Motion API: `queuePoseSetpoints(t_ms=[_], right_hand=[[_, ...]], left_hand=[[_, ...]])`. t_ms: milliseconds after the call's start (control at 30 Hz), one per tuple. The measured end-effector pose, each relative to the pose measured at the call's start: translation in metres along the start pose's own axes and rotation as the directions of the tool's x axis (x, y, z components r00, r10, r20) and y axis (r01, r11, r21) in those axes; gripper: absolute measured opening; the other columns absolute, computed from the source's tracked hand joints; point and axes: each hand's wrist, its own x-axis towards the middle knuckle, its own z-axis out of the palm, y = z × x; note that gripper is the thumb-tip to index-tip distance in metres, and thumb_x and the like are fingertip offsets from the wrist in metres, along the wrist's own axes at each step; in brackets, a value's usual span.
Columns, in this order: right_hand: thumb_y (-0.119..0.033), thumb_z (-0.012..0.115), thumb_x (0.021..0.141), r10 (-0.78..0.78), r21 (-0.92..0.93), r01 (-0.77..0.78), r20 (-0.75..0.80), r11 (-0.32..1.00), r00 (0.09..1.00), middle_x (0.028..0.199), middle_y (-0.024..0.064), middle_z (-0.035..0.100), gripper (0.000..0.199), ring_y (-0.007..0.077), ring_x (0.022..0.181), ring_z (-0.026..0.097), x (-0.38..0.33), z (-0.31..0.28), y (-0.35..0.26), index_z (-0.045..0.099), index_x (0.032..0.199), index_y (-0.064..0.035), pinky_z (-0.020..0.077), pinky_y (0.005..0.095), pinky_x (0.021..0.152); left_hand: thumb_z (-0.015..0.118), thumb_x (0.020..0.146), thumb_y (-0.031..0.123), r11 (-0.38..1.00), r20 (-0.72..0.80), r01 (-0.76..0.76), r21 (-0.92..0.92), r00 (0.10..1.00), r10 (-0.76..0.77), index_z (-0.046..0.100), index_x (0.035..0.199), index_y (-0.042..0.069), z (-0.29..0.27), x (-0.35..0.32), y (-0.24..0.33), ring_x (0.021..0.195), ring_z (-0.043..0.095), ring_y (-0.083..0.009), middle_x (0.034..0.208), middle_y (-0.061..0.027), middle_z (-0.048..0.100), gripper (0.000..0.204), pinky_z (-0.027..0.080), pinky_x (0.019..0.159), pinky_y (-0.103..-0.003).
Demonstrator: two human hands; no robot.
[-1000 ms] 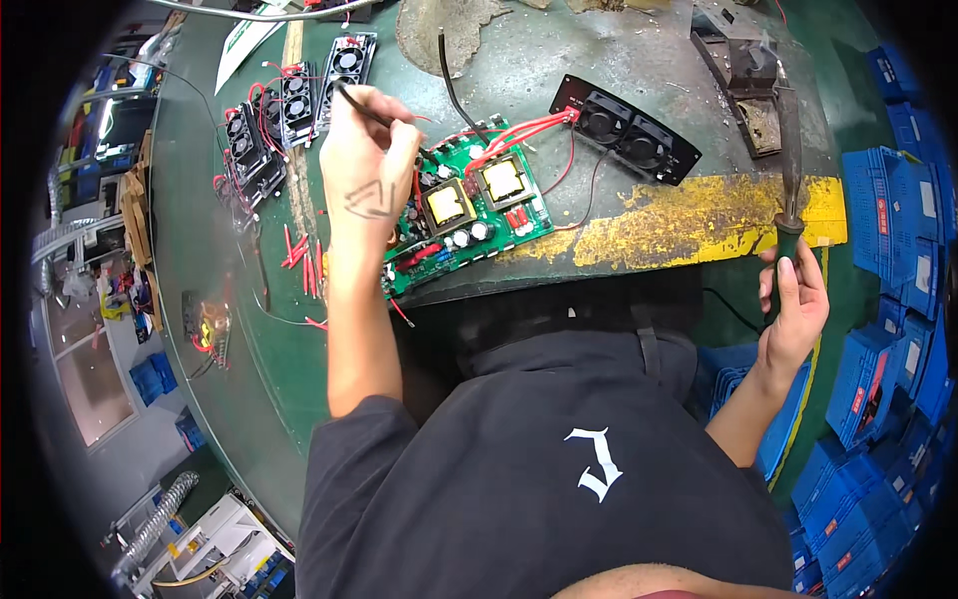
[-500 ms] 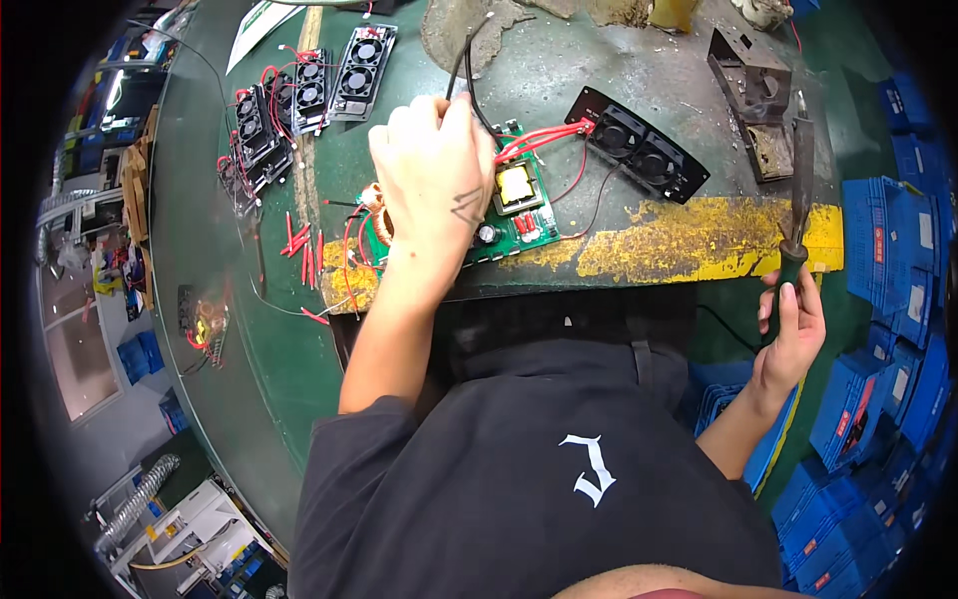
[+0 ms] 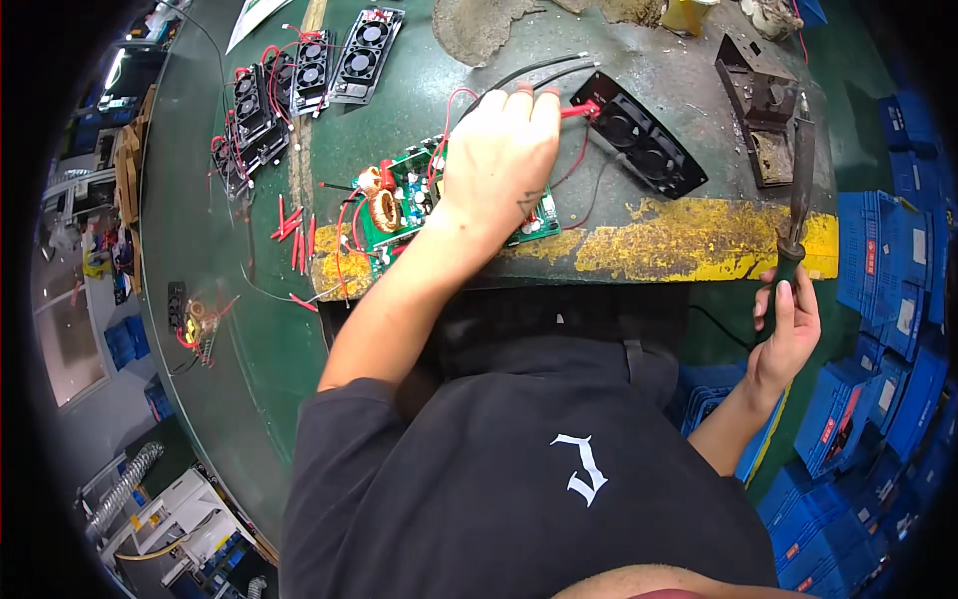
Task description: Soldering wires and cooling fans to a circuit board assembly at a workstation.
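My left hand (image 3: 504,150) is over the green circuit board (image 3: 409,215), its fingers curled closed and their tips hidden. Red wires (image 3: 575,112) from a black fan panel (image 3: 644,140) run under that hand; whether it pinches them is hidden. Two black cables (image 3: 539,72) stretch out beyond the fingers. A copper coil (image 3: 384,212) shows on the board's left part. My right hand (image 3: 786,324) is wrapped around the green handle of a soldering iron (image 3: 801,190), its long metal shaft pointing up at the bench's right end.
Several fan units (image 3: 367,55) with red wires lie at the far left. Short red tube pieces (image 3: 284,225) are scattered left of the board. A dirty metal stand (image 3: 753,110) is beside the iron. Blue crates (image 3: 878,250) are stacked at the right, beyond the yellow-painted bench edge (image 3: 689,245).
My left hand has moved right across the board, uncovering the coil. The black cables, upright beside the fingers before, now slant to the right. My right hand still holds the soldering iron.
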Motion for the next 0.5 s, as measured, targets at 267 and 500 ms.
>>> queuePoseSetpoints(t_ms=[267,500], right_hand=[[-0.008,0.059,0.102,0.004,0.001,-0.004,-0.020,1.000,1.000,0.103,0.0136,0.069,0.041,0.0099,0.067,0.056,-0.005,-0.003,-0.002,0.053,0.140,0.0065,0.0392,0.0197,0.052],[-0.009,0.058,0.102,0.013,-0.020,-0.014,-0.010,1.000,1.000,0.104,0.0135,0.069,0.042,0.0100,0.067,0.055,-0.005,-0.008,0.000,0.052,0.141,0.0062,0.0387,0.0200,0.052]], left_hand=[[0.067,0.090,0.008,0.941,-0.085,0.109,-0.321,0.986,-0.144,0.066,0.095,0.006,0.006,0.001,-0.008,0.082,0.064,-0.0335,0.083,-0.0152,0.065,0.006,0.052,0.075,-0.043],[0.071,0.084,0.021,0.964,-0.040,0.119,-0.239,0.990,-0.132,0.068,0.084,0.007,0.020,0.017,-0.004,0.079,0.060,-0.0355,0.078,-0.0140,0.067,0.014,0.049,0.071,-0.047]])
